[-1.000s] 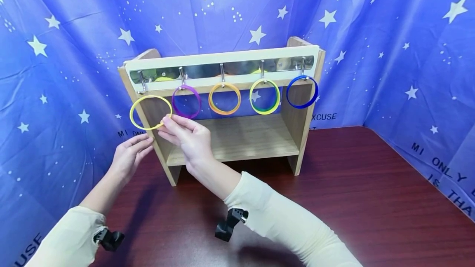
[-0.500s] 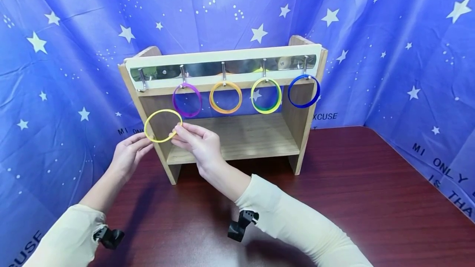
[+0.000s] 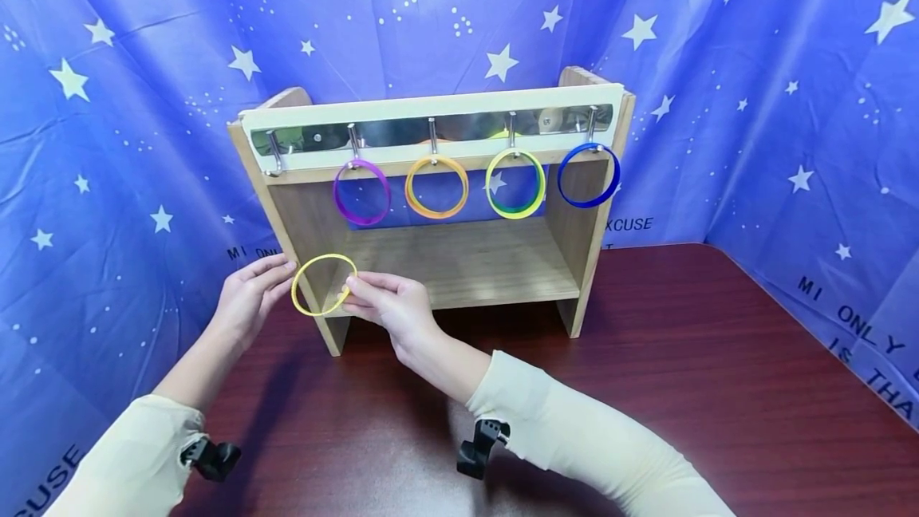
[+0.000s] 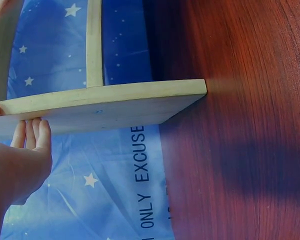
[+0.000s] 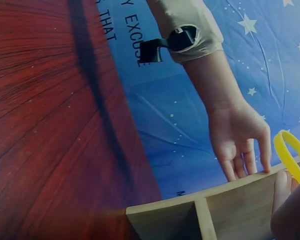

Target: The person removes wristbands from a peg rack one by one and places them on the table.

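In the head view my right hand (image 3: 398, 309) pinches a thin yellow ring (image 3: 323, 257) between thumb and fingertips, in front of the lower left of a wooden shelf (image 3: 459, 262). The right wrist view shows this yellow ring (image 5: 284, 156) at the right edge. My left hand (image 3: 244, 297) touches the shelf's left side panel. In the left wrist view, straight fingers (image 4: 42, 132) rest against the panel's outer face (image 4: 115, 117), with the thumb at its front edge. The leftmost metal hook (image 3: 275, 154) on the shelf's top rail bears no ring.
From the other hooks hang a purple ring (image 3: 366, 221), an orange ring (image 3: 436, 215), a yellow-and-green ring (image 3: 515, 214) and a blue ring (image 3: 589, 203). The shelf stands on a dark red wooden table (image 3: 682, 357). A blue star-patterned curtain (image 3: 402, 14) surrounds it.
My right hand has brought the yellow ring down and slightly right, from just below the leftmost hook to near the lower board. My left hand stays at the side panel.
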The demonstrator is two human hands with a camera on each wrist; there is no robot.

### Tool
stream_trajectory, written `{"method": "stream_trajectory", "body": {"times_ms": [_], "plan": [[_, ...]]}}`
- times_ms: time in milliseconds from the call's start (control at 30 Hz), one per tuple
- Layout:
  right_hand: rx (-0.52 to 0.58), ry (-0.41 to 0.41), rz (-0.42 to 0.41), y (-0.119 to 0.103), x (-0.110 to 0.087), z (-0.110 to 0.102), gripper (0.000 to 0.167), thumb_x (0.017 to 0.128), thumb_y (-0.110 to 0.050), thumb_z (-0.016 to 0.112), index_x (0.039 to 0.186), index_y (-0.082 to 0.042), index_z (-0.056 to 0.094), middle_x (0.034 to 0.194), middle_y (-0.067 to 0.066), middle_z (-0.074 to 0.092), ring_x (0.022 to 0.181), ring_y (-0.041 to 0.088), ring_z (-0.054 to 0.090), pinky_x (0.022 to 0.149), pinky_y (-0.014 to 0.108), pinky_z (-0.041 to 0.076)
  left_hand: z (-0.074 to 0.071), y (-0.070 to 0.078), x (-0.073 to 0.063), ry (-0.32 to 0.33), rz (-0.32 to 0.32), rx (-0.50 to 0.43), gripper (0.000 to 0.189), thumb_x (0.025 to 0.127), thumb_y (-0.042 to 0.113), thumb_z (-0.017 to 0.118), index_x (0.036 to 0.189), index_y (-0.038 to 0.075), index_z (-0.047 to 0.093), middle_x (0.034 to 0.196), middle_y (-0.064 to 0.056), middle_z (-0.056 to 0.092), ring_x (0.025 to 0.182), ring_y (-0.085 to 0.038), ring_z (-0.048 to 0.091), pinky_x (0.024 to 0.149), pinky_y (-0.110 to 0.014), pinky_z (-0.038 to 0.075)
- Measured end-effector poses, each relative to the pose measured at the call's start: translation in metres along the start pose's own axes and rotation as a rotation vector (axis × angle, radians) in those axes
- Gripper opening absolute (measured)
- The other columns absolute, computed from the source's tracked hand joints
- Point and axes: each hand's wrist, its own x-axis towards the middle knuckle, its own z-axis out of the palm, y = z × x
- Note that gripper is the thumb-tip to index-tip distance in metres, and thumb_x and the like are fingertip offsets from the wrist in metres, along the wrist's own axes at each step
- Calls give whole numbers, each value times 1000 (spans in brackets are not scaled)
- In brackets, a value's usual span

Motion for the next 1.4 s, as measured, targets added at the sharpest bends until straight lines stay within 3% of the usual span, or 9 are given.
{"method": "stream_trajectory", "body": {"times_ms": [100,267,500,867,1033,1167,1400], "plan": [[-9,-4,14,4,0,-2,28,89,0,64,113,12,63,110,29,67,68,9,68,85,36,60,0,0,0,3,-4,-5,28,92,-6,52,85,15,69,87,7,68,84,-2,67,79,-14,57],[-16,0,52,9,0,-5,27,89,-1,64,113,12,64,109,27,68,73,12,69,86,36,60,-1,-1,0,0,-1,-8,27,92,-6,53,86,15,70,89,7,69,86,-1,67,80,-14,57],[-40,-5,87,18,0,-7,26,90,-1,64,113,12,64,116,35,62,75,13,69,86,36,60,0,0,0,0,2,2,26,92,-4,53,86,16,69,91,8,67,87,-1,66,81,-14,57],[-78,-4,139,32,-3,-10,24,87,2,65,109,11,65,96,17,73,74,12,68,85,36,60,0,0,0,9,-13,-3,25,93,-4,53,86,15,68,91,7,66,87,-2,65,81,-14,57],[-94,-6,166,36,-4,-11,23,87,3,65,108,11,66,103,23,71,75,13,68,84,35,61,0,0,1,10,-10,-6,25,93,-4,52,86,15,67,92,8,66,88,-1,65,80,-14,57],[-105,-16,196,42,-5,-12,23,86,4,65,108,11,66,98,20,72,75,14,69,82,34,61,0,0,1,10,-9,-7,26,93,-4,52,86,15,67,91,8,66,88,-1,65,80,-14,57],[-148,-65,207,54,-9,-14,22,87,3,64,107,12,66,103,28,70,85,23,72,81,35,61,1,-1,0,9,-13,-13,26,93,-4,52,86,15,68,91,7,67,87,-2,66,80,-14,57]]}}
